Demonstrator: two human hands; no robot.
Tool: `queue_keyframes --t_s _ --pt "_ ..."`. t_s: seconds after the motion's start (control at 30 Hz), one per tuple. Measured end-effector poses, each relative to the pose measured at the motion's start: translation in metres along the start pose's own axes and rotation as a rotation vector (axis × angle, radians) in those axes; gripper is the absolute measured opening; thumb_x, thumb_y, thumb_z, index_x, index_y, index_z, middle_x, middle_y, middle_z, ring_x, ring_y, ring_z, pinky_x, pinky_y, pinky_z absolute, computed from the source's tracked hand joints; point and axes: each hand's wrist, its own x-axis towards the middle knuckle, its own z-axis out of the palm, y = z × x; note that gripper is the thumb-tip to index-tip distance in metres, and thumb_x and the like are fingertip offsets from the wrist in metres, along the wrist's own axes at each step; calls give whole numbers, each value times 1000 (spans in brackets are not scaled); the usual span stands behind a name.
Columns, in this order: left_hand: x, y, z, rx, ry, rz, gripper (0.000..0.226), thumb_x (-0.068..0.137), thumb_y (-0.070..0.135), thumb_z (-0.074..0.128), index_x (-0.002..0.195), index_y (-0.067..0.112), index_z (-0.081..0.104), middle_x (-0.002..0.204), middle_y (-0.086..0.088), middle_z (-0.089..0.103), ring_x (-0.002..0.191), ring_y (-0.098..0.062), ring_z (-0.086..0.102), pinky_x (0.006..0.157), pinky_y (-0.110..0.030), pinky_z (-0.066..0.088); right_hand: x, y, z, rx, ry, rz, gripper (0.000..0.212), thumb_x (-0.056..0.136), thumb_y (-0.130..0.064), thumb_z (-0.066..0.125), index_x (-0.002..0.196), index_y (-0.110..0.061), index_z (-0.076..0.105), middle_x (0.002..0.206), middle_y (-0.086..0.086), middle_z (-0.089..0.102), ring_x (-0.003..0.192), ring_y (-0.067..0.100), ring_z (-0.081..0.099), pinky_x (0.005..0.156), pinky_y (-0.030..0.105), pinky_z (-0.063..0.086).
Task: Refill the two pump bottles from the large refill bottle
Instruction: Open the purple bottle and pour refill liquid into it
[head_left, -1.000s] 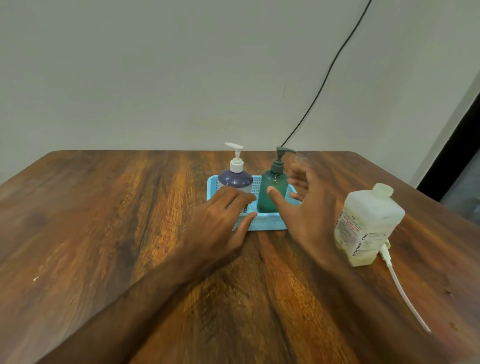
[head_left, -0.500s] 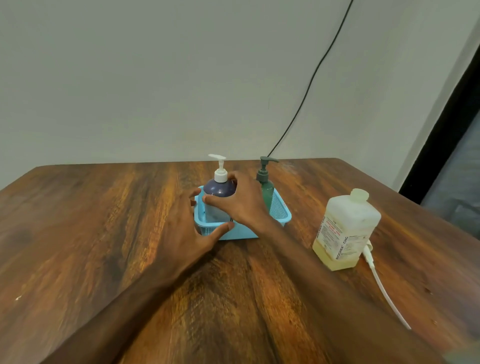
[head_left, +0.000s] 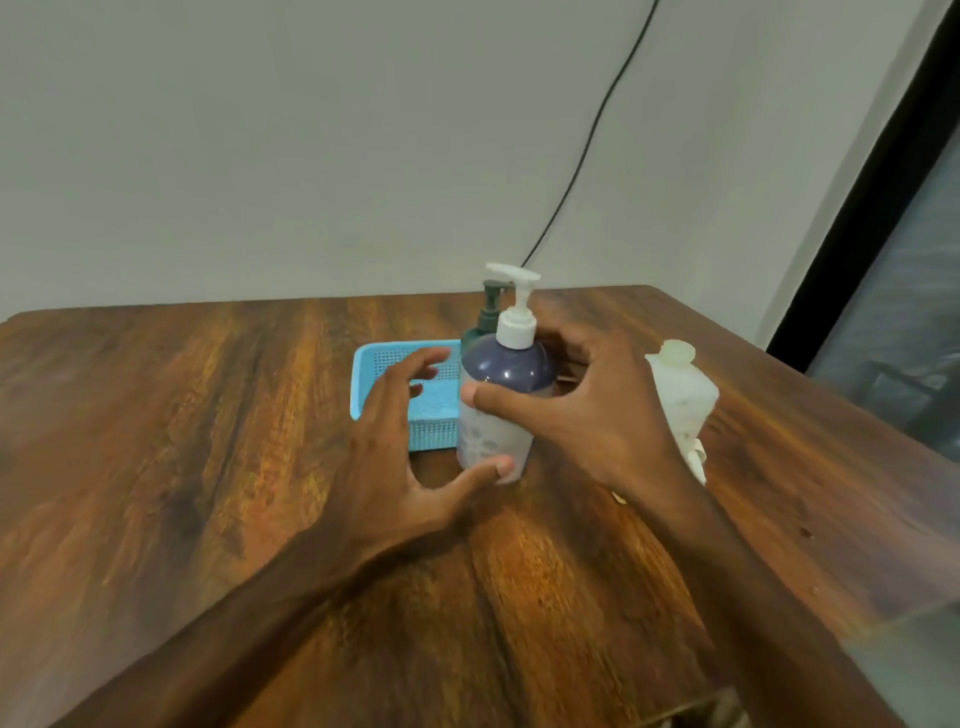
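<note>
My right hand grips the pump bottle with the dark purple top and white pump, thumb across its front and fingers round the far side. The bottle is upright just in front of the blue basket; I cannot tell whether it touches the table. My left hand is spread beside it, its thumb tip touching the bottle's lower part. The green pump bottle stands behind in the basket, mostly hidden. The large pale refill bottle stands to the right, partly behind my right hand.
All of this is on a brown wooden table against a plain wall. A black cable runs down the wall behind the bottles. A white tube lies beside the refill bottle. A dark door frame stands at the right.
My right hand has lifted the purple-topped bottle out of the basket and brought it to the basket's front right. My left hand has let go of the basket and opened beside the bottle.
</note>
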Motion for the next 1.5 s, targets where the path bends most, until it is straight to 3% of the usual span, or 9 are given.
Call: queue_keyframes --t_s 0.2,0.33,0.47,0.63,0.73,0.9,1.1,1.3,1.5 --pt "-16 19 37 -115 -109 55 92 66 43 95 141 23 47 135 13 59 124 0 56 100 -12 45 -47 23 -9 -38 -31 74 64 61 -57 90 112 -50 53 105 -39 56 95 -18 56 75 4 46" --pt "-16 23 45 -155 -121 46 82 64 38 95 134 27 52 127 13 64 114 6 59 89 -3 44 -61 33 -9 -39 -53 73 73 62 -60 88 125 -44 54 115 -35 59 105 -14 57 85 7 51" --pt "-12 25 45 -205 -122 46 82 65 41 95 136 27 55 128 17 64 115 2 63 89 -12 53 -53 32 -17 56 9 69 65 68 -59 83 127 -38 63 122 -25 66 109 -9 61 84 12 56" --pt "-1 24 41 -239 -187 69 79 65 45 93 131 39 51 123 28 63 114 8 62 88 -11 52 -35 26 -10 55 117 48 47 71 -43 89 110 -22 73 102 -15 72 93 -10 63 68 8 52" --pt "7 25 34 -244 -249 93 78 64 46 92 130 43 50 121 35 63 115 8 62 90 -11 52 -28 31 -5 85 153 72 41 70 -38 91 102 -20 74 98 -12 74 89 -6 67 69 13 57" --pt "17 27 27 -282 -338 86 73 66 29 95 121 49 52 117 46 60 112 15 61 85 -4 48 -25 34 -5 83 158 51 36 71 -34 91 98 -17 74 93 -13 73 84 -8 66 64 9 52" --pt "26 13 21 -478 -523 -3 71 69 -2 91 128 24 61 120 12 73 111 -9 71 83 -19 58 -23 36 -14 110 5 14 29 79 -24 86 105 -18 76 100 -11 75 90 -2 68 71 13 52" --pt "30 8 17 -492 -619 -21 74 72 0 88 135 25 55 126 14 70 120 -10 67 94 -26 57 -28 32 -27 74 -252 -12 43 96 -11 67 137 -19 61 129 -10 68 120 3 62 97 23 54" --pt "28 9 17 -484 -648 -15 73 75 4 85 133 35 52 129 23 66 121 -3 64 92 -17 53 -31 28 -17 35 -5 -17 49 74 -39 87 116 -28 66 105 -17 68 98 1 64 76 17 56"
